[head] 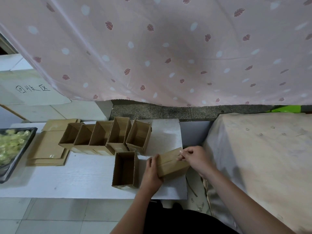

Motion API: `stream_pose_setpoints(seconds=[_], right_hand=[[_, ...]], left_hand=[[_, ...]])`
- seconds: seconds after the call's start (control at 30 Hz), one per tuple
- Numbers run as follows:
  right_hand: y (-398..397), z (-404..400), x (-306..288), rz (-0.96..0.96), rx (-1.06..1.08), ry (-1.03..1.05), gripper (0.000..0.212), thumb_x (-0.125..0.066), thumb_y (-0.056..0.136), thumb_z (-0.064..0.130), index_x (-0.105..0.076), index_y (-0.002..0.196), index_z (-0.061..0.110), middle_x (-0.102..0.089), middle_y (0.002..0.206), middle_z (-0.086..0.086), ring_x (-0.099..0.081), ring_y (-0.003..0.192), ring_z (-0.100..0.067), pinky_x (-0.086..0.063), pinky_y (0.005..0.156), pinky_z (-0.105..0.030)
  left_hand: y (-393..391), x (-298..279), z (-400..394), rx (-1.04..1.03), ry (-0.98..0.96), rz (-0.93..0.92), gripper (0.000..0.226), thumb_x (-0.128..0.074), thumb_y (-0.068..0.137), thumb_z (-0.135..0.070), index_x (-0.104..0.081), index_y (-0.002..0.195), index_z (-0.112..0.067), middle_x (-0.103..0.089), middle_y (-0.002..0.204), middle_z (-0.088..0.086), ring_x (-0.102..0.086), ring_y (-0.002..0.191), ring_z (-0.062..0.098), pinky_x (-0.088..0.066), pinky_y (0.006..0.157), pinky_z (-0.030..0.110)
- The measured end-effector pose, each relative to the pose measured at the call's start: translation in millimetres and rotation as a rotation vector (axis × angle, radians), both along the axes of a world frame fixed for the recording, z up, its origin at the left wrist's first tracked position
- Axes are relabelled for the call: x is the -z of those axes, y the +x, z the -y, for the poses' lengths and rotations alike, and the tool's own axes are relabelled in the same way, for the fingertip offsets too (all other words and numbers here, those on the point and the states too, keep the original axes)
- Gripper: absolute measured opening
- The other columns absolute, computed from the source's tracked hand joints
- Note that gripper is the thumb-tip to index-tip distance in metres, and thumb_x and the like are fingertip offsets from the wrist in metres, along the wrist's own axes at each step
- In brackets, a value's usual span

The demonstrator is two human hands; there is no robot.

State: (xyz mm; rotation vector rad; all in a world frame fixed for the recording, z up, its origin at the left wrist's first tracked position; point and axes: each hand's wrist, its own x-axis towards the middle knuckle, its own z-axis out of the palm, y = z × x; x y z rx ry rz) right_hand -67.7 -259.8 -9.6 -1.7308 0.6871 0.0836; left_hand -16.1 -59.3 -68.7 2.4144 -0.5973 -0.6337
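Note:
A small cardboard box (170,163) with its flaps folded shut lies on the white table (76,179) near the right edge. My left hand (152,173) grips its left end, fingers curled over the top. My right hand (194,157) pinches something small at the seam on the box's right end; what it pinches is too small to tell. An open empty box (125,169) stands just left of my left hand. Behind it, a row of several open boxes (104,135) stands side by side.
A stack of flat cardboard blanks (49,149) lies left of the row. A dark tray (27,142) of pale yellow-green pieces sits at the left edge. A cloth-covered surface (263,154) lies to the right, a pink patterned curtain (160,48) behind.

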Motion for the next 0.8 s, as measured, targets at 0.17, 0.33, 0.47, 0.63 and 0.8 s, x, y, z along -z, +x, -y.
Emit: stream_pose_setpoints(seconds=[0.17, 0.33, 0.47, 0.63, 0.8], right_hand=[[0.2, 6.9, 0.6, -0.026, -0.133, -0.257, 0.003, -0.078, 0.085, 0.027, -0.080, 0.084, 0.029, -0.068, 0.089, 0.015, -0.061, 0.086, 0.000, -0.041, 0.071, -0.013], [4.7, 4.6, 2.6, -0.057, -0.173, -0.301, 0.014, -0.076, 0.087, 0.018, -0.080, 0.099, 0.023, -0.069, 0.095, 0.014, -0.059, 0.087, 0.003, -0.041, 0.074, -0.008], [4.3, 2.8, 6.5, -0.095, -0.121, -0.212, 0.015, -0.072, 0.090, 0.016, -0.078, 0.095, 0.029, -0.070, 0.086, 0.020, -0.063, 0.075, 0.007, -0.041, 0.059, -0.001], [5.5, -3.6, 6.9, -0.180, -0.013, 0.329, 0.011, -0.067, 0.092, 0.003, -0.076, 0.096, 0.006, -0.075, 0.101, -0.011, -0.073, 0.093, -0.014, -0.058, 0.085, -0.025], [5.2, -9.0, 4.7, -0.173, 0.004, 0.712, 0.021, -0.062, 0.089, -0.010, -0.067, 0.110, -0.014, -0.072, 0.108, -0.023, -0.071, 0.105, -0.028, -0.059, 0.089, -0.031]], left_hand=[[2.4, -0.6, -3.2, 0.030, 0.135, 0.051, 0.098, -0.068, 0.088, -0.013, -0.001, 0.158, -0.030, 0.001, 0.165, 0.005, -0.025, 0.147, 0.032, -0.040, 0.111, 0.043], [-3.7, -1.8, 11.7, 0.224, 0.335, 0.266, 0.094, -0.049, 0.100, -0.037, 0.022, 0.155, -0.007, 0.026, 0.162, 0.013, 0.022, 0.151, 0.029, 0.018, 0.120, 0.039], [-10.4, 3.7, 23.3, 0.263, 0.374, 0.309, 0.092, -0.020, 0.098, -0.063, 0.022, 0.154, -0.003, 0.028, 0.161, 0.015, 0.024, 0.150, 0.028, 0.018, 0.121, 0.041], [-10.3, 5.7, 31.3, 0.276, 0.396, 0.315, 0.087, -0.003, 0.098, -0.066, 0.021, 0.154, -0.004, 0.033, 0.158, 0.014, 0.028, 0.149, 0.027, 0.018, 0.122, 0.041], [-13.2, 8.0, 35.9, 0.278, 0.436, 0.301, 0.081, 0.013, 0.093, -0.055, 0.023, 0.152, -0.001, 0.032, 0.159, 0.019, 0.032, 0.146, 0.032, 0.012, 0.124, 0.046]])
